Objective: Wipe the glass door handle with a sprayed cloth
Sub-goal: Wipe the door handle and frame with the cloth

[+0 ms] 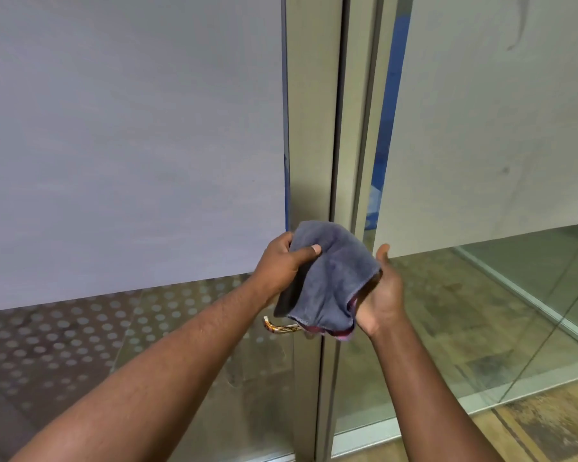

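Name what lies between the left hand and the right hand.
The grey cloth, gripped by the left hand and resting against the right hand; head view.

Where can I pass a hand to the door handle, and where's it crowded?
Free: the left bend of the handle, with dotted glass left and below. Crowded: its right end by the door frame, hidden behind the cloth, gripped by the left hand, resting on the right hand.

hands 2: left hand (281,265), right hand (382,295) | cloth (331,278) 1 | door handle (281,326) 1 | glass panes (131,128) (481,128) 2
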`<state>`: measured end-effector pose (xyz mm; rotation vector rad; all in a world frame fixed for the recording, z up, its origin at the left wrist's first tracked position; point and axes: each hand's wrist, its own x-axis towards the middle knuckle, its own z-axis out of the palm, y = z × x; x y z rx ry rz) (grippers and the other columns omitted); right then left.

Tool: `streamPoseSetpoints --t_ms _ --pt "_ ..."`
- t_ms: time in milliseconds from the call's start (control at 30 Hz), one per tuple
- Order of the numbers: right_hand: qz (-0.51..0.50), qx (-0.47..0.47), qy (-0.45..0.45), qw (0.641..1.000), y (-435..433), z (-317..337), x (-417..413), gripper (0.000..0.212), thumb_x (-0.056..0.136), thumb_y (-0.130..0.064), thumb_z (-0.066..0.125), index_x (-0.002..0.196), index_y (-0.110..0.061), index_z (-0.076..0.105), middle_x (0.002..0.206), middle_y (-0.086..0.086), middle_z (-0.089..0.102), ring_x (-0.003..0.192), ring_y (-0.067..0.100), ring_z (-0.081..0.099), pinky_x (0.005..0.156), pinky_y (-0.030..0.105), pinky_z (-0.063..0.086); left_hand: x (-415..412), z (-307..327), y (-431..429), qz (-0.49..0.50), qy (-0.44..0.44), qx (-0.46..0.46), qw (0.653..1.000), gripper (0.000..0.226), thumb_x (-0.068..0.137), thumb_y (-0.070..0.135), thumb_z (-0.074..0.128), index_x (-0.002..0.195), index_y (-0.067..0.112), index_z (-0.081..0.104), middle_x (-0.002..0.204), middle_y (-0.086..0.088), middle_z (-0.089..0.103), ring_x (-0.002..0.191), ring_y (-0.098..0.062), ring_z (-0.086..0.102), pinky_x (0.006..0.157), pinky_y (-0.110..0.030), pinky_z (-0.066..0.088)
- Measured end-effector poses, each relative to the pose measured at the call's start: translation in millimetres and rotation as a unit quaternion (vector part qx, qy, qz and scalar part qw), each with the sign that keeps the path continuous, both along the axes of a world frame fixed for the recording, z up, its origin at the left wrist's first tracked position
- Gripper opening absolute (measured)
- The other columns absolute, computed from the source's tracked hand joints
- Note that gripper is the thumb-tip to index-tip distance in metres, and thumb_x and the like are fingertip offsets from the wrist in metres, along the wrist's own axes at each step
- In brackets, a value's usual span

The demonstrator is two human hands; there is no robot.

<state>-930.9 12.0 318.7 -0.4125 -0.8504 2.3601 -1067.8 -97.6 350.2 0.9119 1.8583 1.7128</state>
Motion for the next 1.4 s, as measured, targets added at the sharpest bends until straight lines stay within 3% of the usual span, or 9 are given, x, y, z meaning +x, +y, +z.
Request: streamPoseSetpoints --t_ms 100,200,400,767,867,1000,1133,1267,1400 --pt "-0.041 0.160 -0.035 0.986 2.1 3.0 6.6 0.060 0.092 -0.060 0.057 0.126 -0.012 0.068 0.121 0.011 0.075 0.113 0.027 0.072 0.086 0.038 0.061 -0.1 -0.7 -1.5 0.051 0.018 -0.020 0.998 0.032 0.090 0.037 0.074 0.113 0.020 0.061 0.107 -0.002 0.072 0.099 -0.022 0.071 0.089 -0.045 0.060" --pt "-0.081 0.294 -0.136 0.943 3.1 -2.0 4.3 0.083 0.081 -0.028 0.085 0.153 -0.023 0.043 0.131 -0.003 0.066 0.113 0.016 0.071 0.085 0.032 0.062 -1.7 -1.0 -7.0 0.080 0.031 -0.009 0.996 0.038 0.089 0.037 0.075 0.118 0.018 0.059 0.111 -0.004 0.070 0.099 -0.019 0.069 0.077 -0.032 0.057" --pt "-0.152 0.311 -0.121 0.930 8.8 -0.2 7.4 0.070 0.089 0.001 0.074 0.147 -0.030 0.050 0.103 0.014 0.079 0.097 0.028 0.077 0.086 0.042 0.061 -8.9 -2.6 -21.5 0.032 0.072 0.009 0.997 0.069 0.096 0.040 0.069 0.154 0.049 0.034 0.144 0.018 0.048 0.124 -0.008 0.054 0.099 -0.025 0.052" --pt "-0.192 0.384 -0.130 0.894 -3.0 12.9 4.9 0.060 0.100 -0.017 0.065 0.153 -0.037 0.045 0.114 -0.008 0.076 0.095 0.000 0.074 0.079 0.022 0.060 -5.9 2.5 -25.0 0.011 0.019 0.034 0.999 0.023 0.102 0.009 0.059 0.109 0.015 0.080 0.112 0.004 0.077 0.111 -0.015 0.069 0.092 -0.024 0.057" --pt "-0.094 0.465 -0.120 0.872 -1.1 11.2 5.8 0.084 0.086 -0.028 0.081 0.156 -0.043 0.036 0.145 -0.024 0.051 0.133 -0.003 0.052 0.104 0.026 0.051 -8.9 4.5 -24.8 0.016 -0.062 0.057 0.996 0.023 0.103 0.009 0.056 0.107 0.009 0.078 0.109 -0.011 0.076 0.101 -0.024 0.071 0.084 -0.029 0.061" --pt "0.008 0.536 -0.157 0.829 3.0 8.4 7.7 0.121 0.069 -0.003 0.092 0.157 -0.051 0.024 0.135 -0.044 0.038 0.124 -0.025 0.045 0.097 0.015 0.051 -20.3 6.2 -28.7 -0.012 -0.110 0.056 0.992 0.019 0.101 0.012 0.061 0.109 0.007 0.077 0.113 -0.016 0.074 0.105 -0.031 0.070 0.094 -0.042 0.059" --pt "-0.023 0.546 -0.176 0.819 12.5 5.9 5.4 0.092 0.074 0.004 0.082 0.148 -0.039 0.049 0.135 -0.027 0.057 0.123 -0.008 0.057 0.094 0.017 0.055 -32.3 7.1 -37.2 -0.102 -0.109 0.003 0.989 0.043 0.080 0.008 0.082 0.121 0.012 0.071 0.123 -0.016 0.070 0.111 -0.032 0.070 0.093 -0.044 0.060" --pt "-0.091 0.587 -0.208 0.778 22.8 4.5 3.3 0.046 0.082 -0.010 0.080 0.107 -0.047 0.068 0.110 -0.015 0.070 0.102 0.003 0.067 0.090 0.029 0.057 -41.1 5.8 -39.1 -0.123 -0.020 -0.076 0.989 0.067 0.074 0.003 0.087 0.134 0.016 0.060 0.125 -0.007 0.067 0.114 -0.025 0.068 0.086 -0.035 0.061" --pt "-0.123 0.617 -0.237 0.740 28.1 2.1 0.4 0.020 0.084 -0.019 0.080 0.086 -0.036 0.069 0.097 -0.007 0.060 0.092 0.006 0.061 0.076 0.023 0.047 -44.7 0.2 -33.5 -0.100 0.134 -0.168 0.971 0.058 0.076 0.019 0.089 0.127 0.021 0.062 0.117 0.000 0.067 0.106 -0.018 0.067 0.088 -0.033 0.062"
